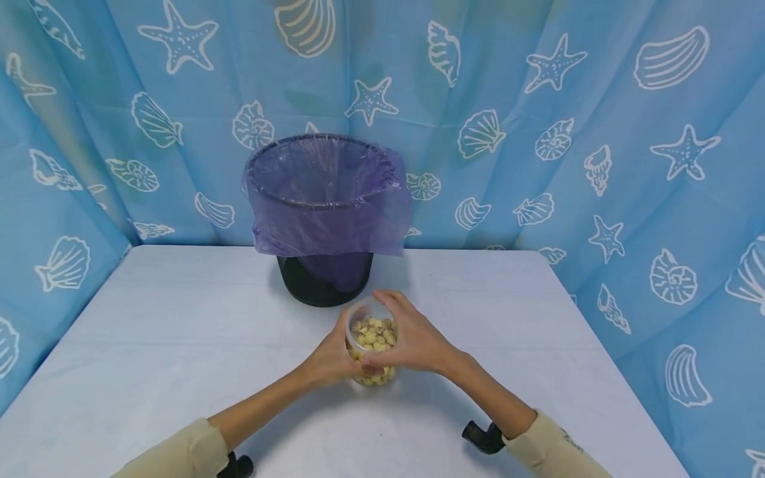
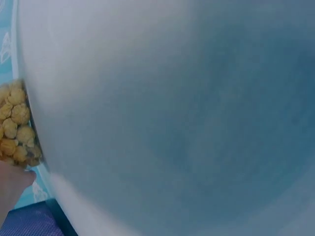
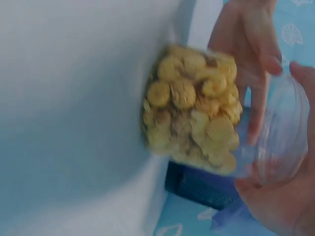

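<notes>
A clear plastic jar [image 1: 373, 382] partly filled with yellow popcorn [image 1: 374, 332] is held between both hands above the white table. The left hand [image 1: 331, 357] grips the jar's left side. With thumb and fingers spread around the jar's top, the right hand [image 1: 418, 337] holds the rim from the right. In the right wrist view, popcorn [image 3: 192, 110] fills the lower part of the jar, and the clear upper part [image 3: 280, 132] lies between the hands. Whether a clear lid covers the top I cannot tell. Only a corner of popcorn [image 2: 15, 120] shows in the left wrist view.
Behind the jar stands a dark mesh bin [image 1: 323, 285] lined with a purple plastic bag [image 1: 329, 226]. A white cloth covers the table [image 1: 197, 318]. Blue curtains [image 1: 478, 86] with white shell prints hang at the back and sides.
</notes>
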Tool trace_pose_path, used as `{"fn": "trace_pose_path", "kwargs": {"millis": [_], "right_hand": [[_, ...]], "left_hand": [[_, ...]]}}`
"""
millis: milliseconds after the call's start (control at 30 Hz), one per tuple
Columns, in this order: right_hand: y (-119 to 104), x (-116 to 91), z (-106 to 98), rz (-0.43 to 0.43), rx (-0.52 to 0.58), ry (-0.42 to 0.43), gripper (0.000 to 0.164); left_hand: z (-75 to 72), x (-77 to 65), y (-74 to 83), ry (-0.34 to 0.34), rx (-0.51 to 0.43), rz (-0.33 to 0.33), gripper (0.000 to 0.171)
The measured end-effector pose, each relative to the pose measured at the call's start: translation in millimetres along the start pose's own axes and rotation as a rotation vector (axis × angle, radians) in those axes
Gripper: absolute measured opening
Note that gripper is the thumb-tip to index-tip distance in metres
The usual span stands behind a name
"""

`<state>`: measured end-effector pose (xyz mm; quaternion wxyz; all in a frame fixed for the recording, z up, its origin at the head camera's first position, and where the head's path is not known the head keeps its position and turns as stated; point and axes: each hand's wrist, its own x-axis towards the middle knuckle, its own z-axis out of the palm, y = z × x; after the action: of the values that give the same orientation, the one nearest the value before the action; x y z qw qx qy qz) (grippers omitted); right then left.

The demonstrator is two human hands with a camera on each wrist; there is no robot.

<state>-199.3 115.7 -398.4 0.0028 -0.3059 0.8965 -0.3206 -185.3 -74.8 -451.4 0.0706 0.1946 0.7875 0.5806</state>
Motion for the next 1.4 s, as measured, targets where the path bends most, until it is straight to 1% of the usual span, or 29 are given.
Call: {"fn": "trace_pose_path", "kwargs": {"millis": [67,133,200,267,300,367,467,533,633,700,833,1000,1067,1100,1267,1400], "right_hand": [[-1.5,-2.8,2.3,0.002,0.041,0.041,0.1],[-3.0,-5.2,2.6,-0.004,0.083,0.073,0.096],[-4.7,-7.2,1.5,-0.017,0.127,0.097,0.094],[-6.6,-8.6,-0.3,-0.037,0.157,0.112,0.092],[-7.6,-8.9,-1.3,-0.051,0.167,0.114,0.092],[-9.5,-10.0,-3.6,-0.074,0.176,0.107,0.091],[-11.6,-12.6,-8.6,-0.115,0.214,0.068,0.088],[-12.8,-14.2,-13.5,-0.139,0.226,0.036,0.087],[-14.4,-14.9,-23.1,-0.177,0.233,-0.01,0.088],[-14.5,-13.9,-29.6,-0.188,0.209,-0.04,0.092],[-12.7,-12.1,-37.6,-0.153,0.155,-0.106,0.099],[-7.7,-10.3,-33.6,-0.091,0.095,-0.153,0.104],[-5.9,-10.5,-30.8,-0.065,0.08,-0.143,0.105],[-5.3,-11.0,-29.8,-0.054,0.067,-0.129,0.106],[-3.7,-14.0,-29.6,-0.012,0.018,-0.015,0.108],[-2.6,-14.9,-31.9,0.018,0.045,0.022,0.105]], "left_hand": [[0.5,0.5,0.5,-0.006,-0.023,0.003,0.11],[0.6,0.5,3.1,-0.004,-0.024,0.019,0.108],[-0.2,0.0,7.8,0.0,-0.024,0.054,0.104],[-1.5,-1.3,13.6,0.01,-0.011,0.108,0.101],[-2.2,-1.8,15.6,0.011,-0.001,0.146,0.098],[-3.8,-5.5,26.9,0.008,-0.014,0.186,0.096],[-6.0,-11.3,42.4,-0.033,-0.03,0.214,0.092],[-7.6,-13.9,51.7,-0.068,-0.049,0.202,0.091],[-9.6,-10.9,49.2,-0.117,-0.032,0.196,0.094],[-10.4,-7.7,44.3,-0.12,-0.011,0.192,0.098],[-8.7,-3.4,33.0,-0.116,-0.007,0.17,0.103],[-3.3,-4.6,23.0,-0.105,-0.04,0.085,0.106],[-2.1,-6.0,21.4,-0.083,-0.03,0.053,0.106],[-2.1,-6.4,21.4,-0.07,-0.02,0.048,0.106],[-3.0,-4.5,24.0,0.0,0.0,0.021,0.107],[-2.3,-0.5,25.6,0.025,-0.012,0.003,0.108]]}}
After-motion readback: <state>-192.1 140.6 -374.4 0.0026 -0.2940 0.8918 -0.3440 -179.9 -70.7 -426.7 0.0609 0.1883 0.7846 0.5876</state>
